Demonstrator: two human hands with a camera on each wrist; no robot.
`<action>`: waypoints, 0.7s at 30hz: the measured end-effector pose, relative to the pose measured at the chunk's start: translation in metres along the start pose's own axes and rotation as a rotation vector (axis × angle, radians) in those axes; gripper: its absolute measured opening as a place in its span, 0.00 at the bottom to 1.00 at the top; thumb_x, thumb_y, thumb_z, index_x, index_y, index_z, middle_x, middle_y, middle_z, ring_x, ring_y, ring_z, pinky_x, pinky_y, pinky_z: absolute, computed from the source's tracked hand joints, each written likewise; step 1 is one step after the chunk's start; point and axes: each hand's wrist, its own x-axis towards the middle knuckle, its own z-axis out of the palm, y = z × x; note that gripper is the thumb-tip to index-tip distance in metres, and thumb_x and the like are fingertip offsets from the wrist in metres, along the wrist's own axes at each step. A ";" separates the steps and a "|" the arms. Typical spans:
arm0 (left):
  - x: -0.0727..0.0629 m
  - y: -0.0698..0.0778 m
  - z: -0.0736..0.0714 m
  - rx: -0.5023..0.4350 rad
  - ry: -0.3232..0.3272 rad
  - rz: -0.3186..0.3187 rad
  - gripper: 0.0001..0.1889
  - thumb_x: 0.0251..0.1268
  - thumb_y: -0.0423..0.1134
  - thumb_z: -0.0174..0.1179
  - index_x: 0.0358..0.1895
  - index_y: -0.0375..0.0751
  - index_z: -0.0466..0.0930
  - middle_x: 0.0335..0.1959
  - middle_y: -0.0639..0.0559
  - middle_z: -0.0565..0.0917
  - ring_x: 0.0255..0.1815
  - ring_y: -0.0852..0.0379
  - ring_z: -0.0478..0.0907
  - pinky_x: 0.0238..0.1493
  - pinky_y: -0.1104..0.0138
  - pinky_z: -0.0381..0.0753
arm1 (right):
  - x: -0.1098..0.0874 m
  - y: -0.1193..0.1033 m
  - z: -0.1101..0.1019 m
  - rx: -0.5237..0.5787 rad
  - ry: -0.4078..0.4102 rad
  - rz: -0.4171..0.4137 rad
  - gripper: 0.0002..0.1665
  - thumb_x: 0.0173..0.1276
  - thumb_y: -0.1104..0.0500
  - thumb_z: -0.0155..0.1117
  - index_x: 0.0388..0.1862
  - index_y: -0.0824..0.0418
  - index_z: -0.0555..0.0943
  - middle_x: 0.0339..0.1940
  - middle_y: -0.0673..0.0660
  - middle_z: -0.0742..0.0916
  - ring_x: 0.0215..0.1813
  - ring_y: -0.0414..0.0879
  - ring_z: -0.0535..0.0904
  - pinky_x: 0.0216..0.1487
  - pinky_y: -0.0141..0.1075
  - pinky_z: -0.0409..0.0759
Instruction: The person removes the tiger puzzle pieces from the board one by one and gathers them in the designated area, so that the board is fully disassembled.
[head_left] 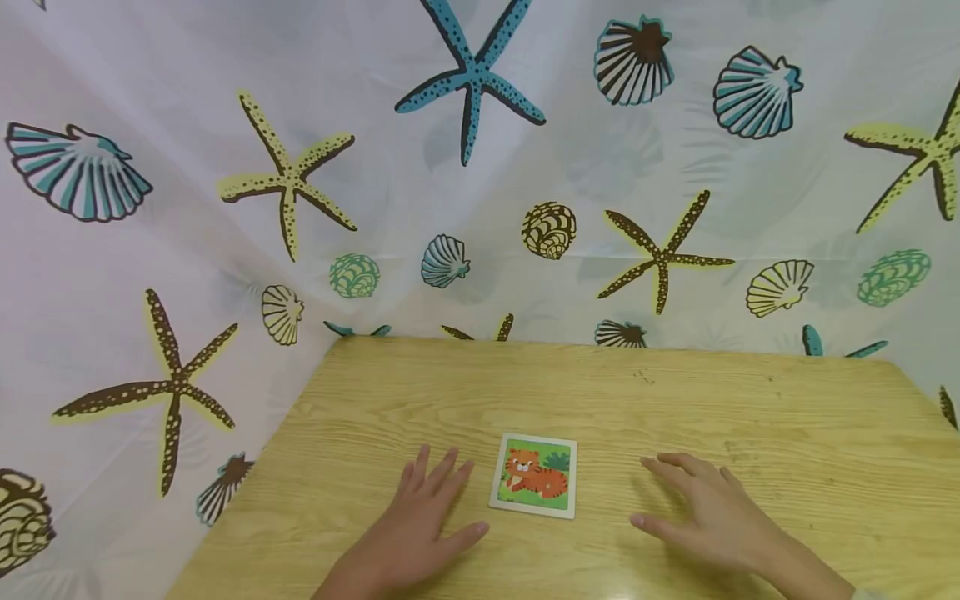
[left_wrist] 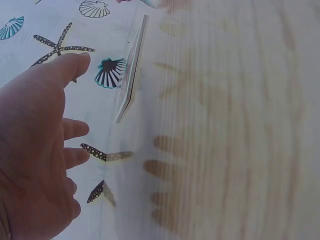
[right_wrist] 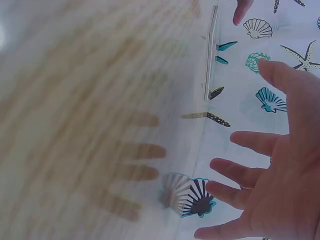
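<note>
A square picture tile (head_left: 534, 476) with a pale border lies flat on the wooden table, showing an orange tiger on green. Just left of it is my left hand (head_left: 418, 521), fingers spread and holding nothing. My right hand (head_left: 708, 512) hovers farther off on the tile's right side, fingers extended and apart from it. In the left wrist view the tile (left_wrist: 132, 70) appears edge-on beyond the left hand (left_wrist: 37, 150). From the right wrist view, the thin edge of the tile (right_wrist: 211, 55) shows past the spread right hand (right_wrist: 280, 170).
The table (head_left: 420, 383) has a light wood grain and a glossy surface that mirrors the hands. Behind and to the left hangs a white cloth (head_left: 360, 200) printed with starfish and shells, meeting the table's far edge.
</note>
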 end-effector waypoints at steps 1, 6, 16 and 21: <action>0.001 0.001 0.000 -0.001 -0.002 0.007 0.43 0.76 0.67 0.50 0.83 0.42 0.59 0.85 0.39 0.51 0.85 0.31 0.32 0.81 0.36 0.34 | 0.001 0.000 0.000 0.000 -0.006 -0.002 0.43 0.69 0.30 0.66 0.74 0.52 0.77 0.69 0.61 0.80 0.69 0.67 0.75 0.60 0.85 0.60; 0.008 0.005 0.000 -0.014 -0.024 0.016 0.43 0.77 0.66 0.51 0.83 0.41 0.58 0.85 0.38 0.50 0.85 0.32 0.31 0.81 0.36 0.36 | 0.006 -0.003 0.000 0.008 0.007 -0.022 0.41 0.68 0.31 0.67 0.72 0.53 0.80 0.66 0.59 0.81 0.66 0.65 0.77 0.59 0.84 0.61; 0.016 0.005 0.007 -0.028 -0.025 0.032 0.40 0.78 0.63 0.52 0.82 0.40 0.61 0.85 0.37 0.52 0.84 0.29 0.33 0.80 0.34 0.38 | 0.017 -0.010 0.009 0.070 -0.039 -0.031 0.42 0.67 0.31 0.69 0.69 0.57 0.81 0.60 0.56 0.83 0.62 0.59 0.79 0.59 0.79 0.68; 0.024 0.008 0.009 -0.033 -0.014 0.052 0.39 0.79 0.62 0.52 0.82 0.41 0.61 0.85 0.38 0.52 0.84 0.29 0.33 0.80 0.34 0.38 | 0.023 -0.010 0.011 0.059 -0.002 -0.050 0.41 0.67 0.32 0.69 0.67 0.58 0.82 0.58 0.57 0.84 0.58 0.56 0.79 0.53 0.63 0.80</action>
